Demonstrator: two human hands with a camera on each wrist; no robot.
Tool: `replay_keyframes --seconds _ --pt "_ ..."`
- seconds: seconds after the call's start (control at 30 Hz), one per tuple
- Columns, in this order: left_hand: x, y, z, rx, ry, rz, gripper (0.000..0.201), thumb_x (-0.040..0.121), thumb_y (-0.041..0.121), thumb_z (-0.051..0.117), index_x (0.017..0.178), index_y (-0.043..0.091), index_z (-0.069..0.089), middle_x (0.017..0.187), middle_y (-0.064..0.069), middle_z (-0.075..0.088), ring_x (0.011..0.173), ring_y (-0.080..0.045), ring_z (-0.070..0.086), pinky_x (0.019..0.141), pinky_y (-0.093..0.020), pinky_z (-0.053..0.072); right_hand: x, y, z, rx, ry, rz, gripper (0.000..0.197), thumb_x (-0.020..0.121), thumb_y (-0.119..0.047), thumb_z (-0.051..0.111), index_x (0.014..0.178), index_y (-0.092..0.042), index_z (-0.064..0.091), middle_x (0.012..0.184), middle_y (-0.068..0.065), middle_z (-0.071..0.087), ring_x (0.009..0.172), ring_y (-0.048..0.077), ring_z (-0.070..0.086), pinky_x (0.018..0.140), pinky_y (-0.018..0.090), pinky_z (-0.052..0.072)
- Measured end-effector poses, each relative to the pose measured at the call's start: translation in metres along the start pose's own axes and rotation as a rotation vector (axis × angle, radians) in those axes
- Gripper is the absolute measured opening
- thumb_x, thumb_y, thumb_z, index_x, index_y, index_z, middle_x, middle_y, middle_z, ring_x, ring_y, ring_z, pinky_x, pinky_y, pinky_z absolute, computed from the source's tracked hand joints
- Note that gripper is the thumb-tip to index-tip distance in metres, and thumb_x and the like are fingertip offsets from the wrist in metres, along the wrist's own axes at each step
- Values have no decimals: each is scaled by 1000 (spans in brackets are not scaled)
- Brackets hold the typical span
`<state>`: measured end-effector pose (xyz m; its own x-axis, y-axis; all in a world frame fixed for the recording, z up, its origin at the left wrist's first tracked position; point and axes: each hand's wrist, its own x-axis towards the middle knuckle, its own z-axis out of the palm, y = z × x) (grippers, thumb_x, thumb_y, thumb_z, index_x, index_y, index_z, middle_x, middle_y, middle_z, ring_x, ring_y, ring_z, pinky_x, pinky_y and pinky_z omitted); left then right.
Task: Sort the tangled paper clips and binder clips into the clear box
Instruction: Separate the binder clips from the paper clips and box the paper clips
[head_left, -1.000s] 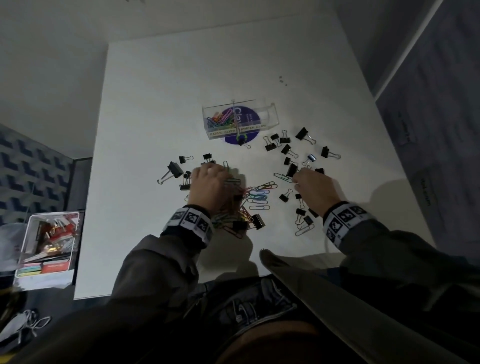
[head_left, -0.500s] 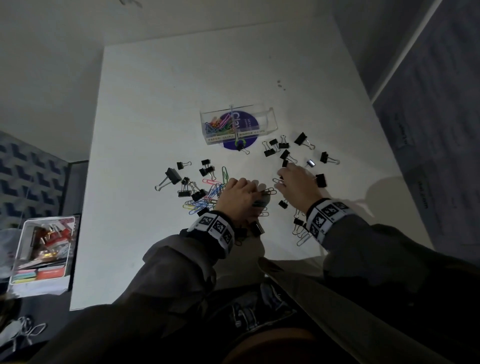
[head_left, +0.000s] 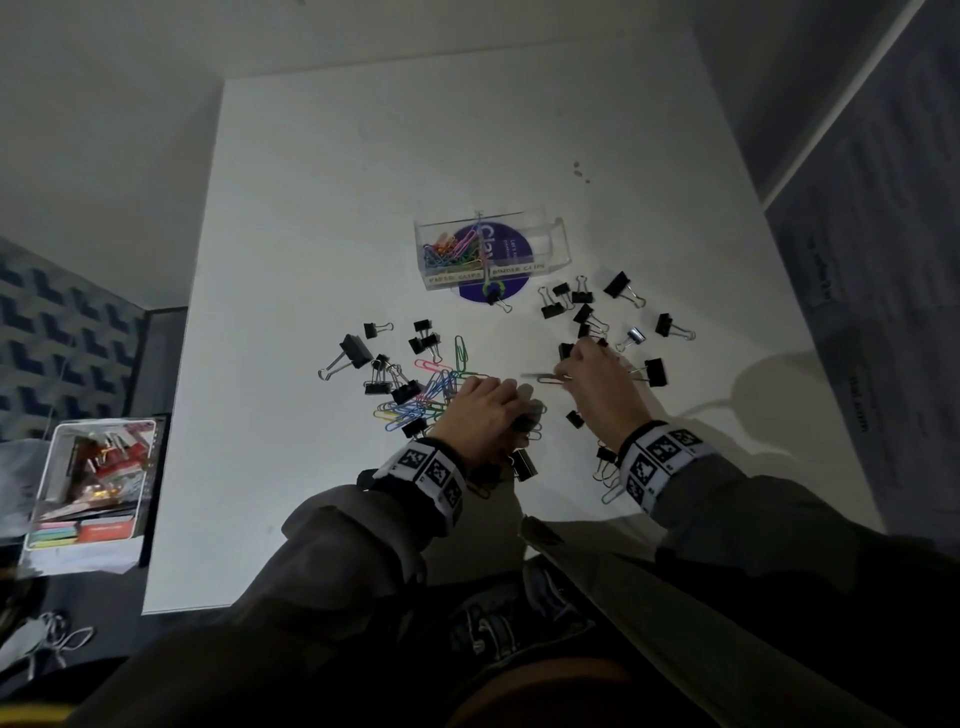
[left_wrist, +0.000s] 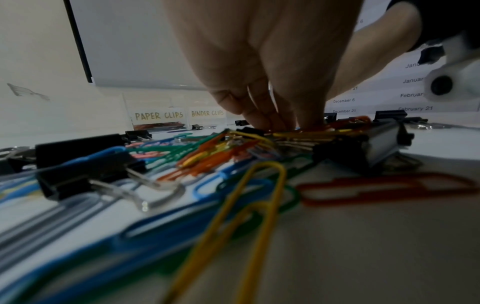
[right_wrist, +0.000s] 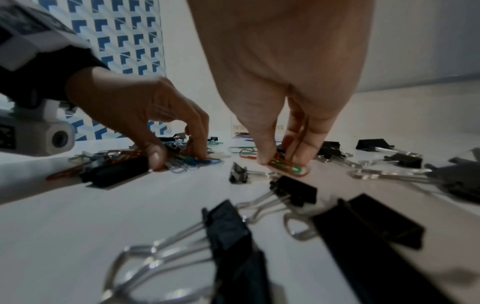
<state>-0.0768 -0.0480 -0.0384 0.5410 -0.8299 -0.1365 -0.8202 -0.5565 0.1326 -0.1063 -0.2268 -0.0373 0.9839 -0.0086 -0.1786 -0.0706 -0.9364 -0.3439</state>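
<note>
A clear box with two compartments stands mid-table; its labels read PAPER CLIPS and BINDER CLIPS, and coloured paper clips fill the left one. A tangle of coloured paper clips and black binder clips is spread in front of it. My left hand curls thumb and fingers round a bunch of paper clips on the table. My right hand pinches a few red and green paper clips just above the tabletop. Binder clips lie around both hands.
The white table stretches far behind the box. A purple round sticker lies under the box. Off the table's left edge stands a tray of stationery. A calendar wall runs along the right.
My left hand has slid right from the left part of the pile onto the clips in the middle. My right hand has shifted slightly left and away, closing on paper clips.
</note>
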Motion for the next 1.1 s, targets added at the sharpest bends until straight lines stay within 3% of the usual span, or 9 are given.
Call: replay_keyframes --seconds 0.13,0.3,0.43,0.57,0.77,0.87,0.93,1.0,1.1 --pt "1 0 -1 62 3 -1 30 52 29 85 74 19 68 73 0 65 67 -20 64 64 -28 52 4 9 0 -91 -4 -18 18 84 5 55 96 -7 60 109 10 52 101 23 50 88 31 44" --pt "3 -1 0 158 25 37 22 55 29 82 70 26 67 71 8 65 68 -13 63 71 -25 41 10 16 -11 -8 -41 45 13 87 -1 55 100 -1 57 115 15 47 110 29 47 94 36 41" --pt "5 -1 0 181 31 51 18 67 28 66 84 26 68 87 9 69 77 -14 64 72 -25 43 2 20 -32 257 36 169 11 89 -3 53 98 4 57 111 18 51 104 29 49 83 26 35" --pt "11 0 -12 245 -77 85 19 58 40 77 67 28 65 67 13 66 72 -12 62 71 -26 26 9 23 -50 432 61 218 12 89 -4 54 96 5 57 100 23 62 88 31 58 71 25 40" --pt "13 -1 -11 140 -152 67 28 61 50 74 68 26 62 56 10 61 65 -13 59 68 -26 25 79 -29 -85 436 28 76 12 91 -8 53 98 1 56 94 14 60 82 21 52 73 32 41" --pt "16 -3 -3 173 -140 48 25 60 43 76 63 25 60 59 11 61 65 -13 59 68 -27 26 120 -63 -96 349 -1 -18 12 92 -7 50 98 2 55 99 18 62 83 24 52 74 37 43" --pt "17 -2 -2 173 -117 20 14 67 38 62 61 26 62 60 12 62 65 -11 60 69 -27 29 145 -80 -99 239 -28 -64 13 92 -7 49 100 2 55 104 22 62 89 30 56 72 34 39" --pt "16 2 -5 96 -89 -36 33 70 36 35 61 26 65 62 12 64 66 -10 61 67 -23 39 165 -93 -98 103 -77 -73 17 92 -6 47 105 2 55 110 22 60 98 35 57 77 36 42" --pt "10 3 -8 25 12 -26 41 70 32 27 65 23 66 66 10 67 70 -13 63 70 -24 35 183 -107 -92 -86 -141 -93 16 91 0 45 102 4 56 111 25 60 100 39 59 78 37 45"
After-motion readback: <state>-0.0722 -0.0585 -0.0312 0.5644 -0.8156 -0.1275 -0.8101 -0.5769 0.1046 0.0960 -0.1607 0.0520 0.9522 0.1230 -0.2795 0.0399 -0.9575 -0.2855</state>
